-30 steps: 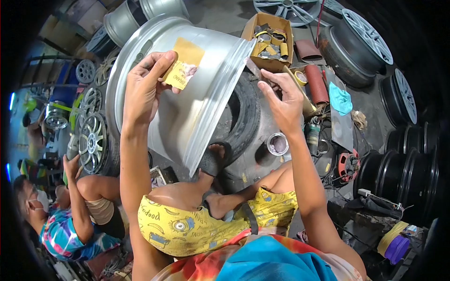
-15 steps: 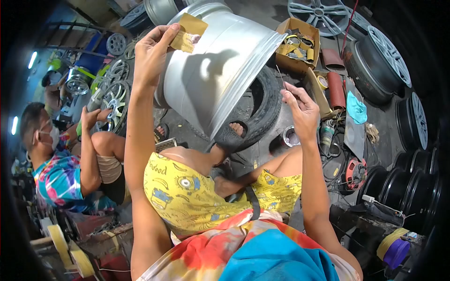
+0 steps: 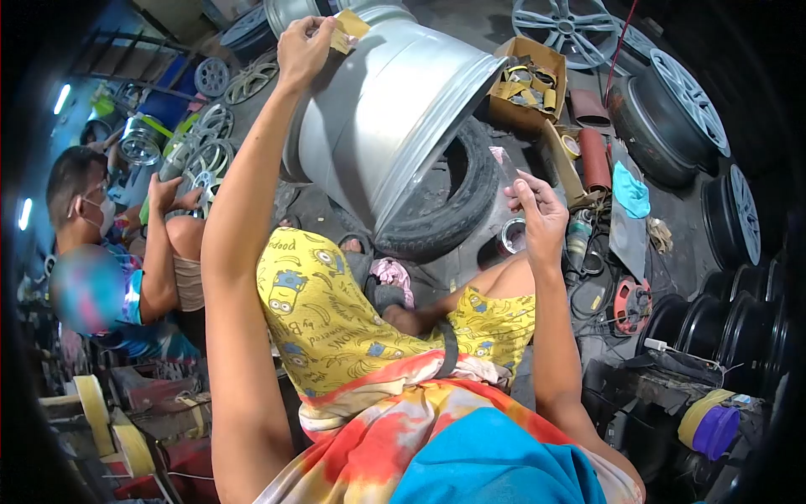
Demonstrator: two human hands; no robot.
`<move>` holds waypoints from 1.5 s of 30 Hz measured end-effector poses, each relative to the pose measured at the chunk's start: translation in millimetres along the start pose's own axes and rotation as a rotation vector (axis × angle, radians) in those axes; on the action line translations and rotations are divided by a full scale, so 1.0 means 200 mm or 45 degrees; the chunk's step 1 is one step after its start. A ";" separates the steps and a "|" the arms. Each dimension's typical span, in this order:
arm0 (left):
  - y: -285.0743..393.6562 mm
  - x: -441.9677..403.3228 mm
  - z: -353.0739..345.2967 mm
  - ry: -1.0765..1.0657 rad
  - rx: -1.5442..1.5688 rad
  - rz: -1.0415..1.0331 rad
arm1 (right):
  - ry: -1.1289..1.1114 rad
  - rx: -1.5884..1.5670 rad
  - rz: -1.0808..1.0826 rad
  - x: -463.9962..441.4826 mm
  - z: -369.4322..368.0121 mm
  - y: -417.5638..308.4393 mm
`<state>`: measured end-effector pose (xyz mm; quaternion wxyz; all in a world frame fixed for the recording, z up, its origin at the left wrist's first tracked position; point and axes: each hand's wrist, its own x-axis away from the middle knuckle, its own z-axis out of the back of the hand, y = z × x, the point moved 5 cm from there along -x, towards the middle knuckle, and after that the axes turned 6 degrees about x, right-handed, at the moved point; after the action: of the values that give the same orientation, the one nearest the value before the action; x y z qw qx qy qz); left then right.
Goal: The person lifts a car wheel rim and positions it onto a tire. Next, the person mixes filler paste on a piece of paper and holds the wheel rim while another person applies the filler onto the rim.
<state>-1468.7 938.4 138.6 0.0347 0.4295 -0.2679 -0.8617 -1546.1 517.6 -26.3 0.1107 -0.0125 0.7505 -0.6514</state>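
Observation:
My left hand (image 3: 304,52) pinches a folded yellow sandpaper piece (image 3: 353,27) at the far upper edge of a large silver wheel rim (image 3: 378,109). The rim lies tilted over a black tire (image 3: 457,210) on the floor. In my right hand (image 3: 540,206) is a thin flat scraper (image 3: 509,168), pointing up, with pinkish paste (image 3: 497,154) near its tip. My right hand is to the right of the rim, apart from it. Just below the scraper stands an open can (image 3: 511,237).
A cardboard box (image 3: 554,60) of sandpaper pieces stands beyond the tire. Right of it lie a red roll (image 3: 596,160), a turquoise cloth (image 3: 630,190) and a power tool (image 3: 578,233). Silver wheels (image 3: 697,105) and black rims (image 3: 720,315) stand at right. A co-worker (image 3: 126,244) crouches at left.
My left hand has moved up and then right, with the sandpaper, toward the rim's far edge. My right hand has shifted right and down with the scraper. The co-worker's head has shifted.

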 end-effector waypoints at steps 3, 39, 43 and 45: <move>0.04 0.03 -0.03 0.043 -0.057 -0.090 | 0.004 0.001 0.021 -0.04 0.01 0.02; -0.95 -0.63 0.14 0.019 0.335 0.265 | -0.180 0.159 -0.587 0.37 -0.28 0.70; -1.02 -0.58 0.26 0.112 0.411 0.325 | -0.232 0.204 -0.541 0.28 -0.42 0.76; -1.02 -0.57 0.29 0.118 0.381 0.327 | -0.217 0.274 -0.543 0.22 -0.49 0.79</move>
<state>-1406.1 1169.7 148.6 0.0923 0.4312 -0.4438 -0.7801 -1586.8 628.9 -175.7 0.0343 -0.2135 0.6451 -0.7328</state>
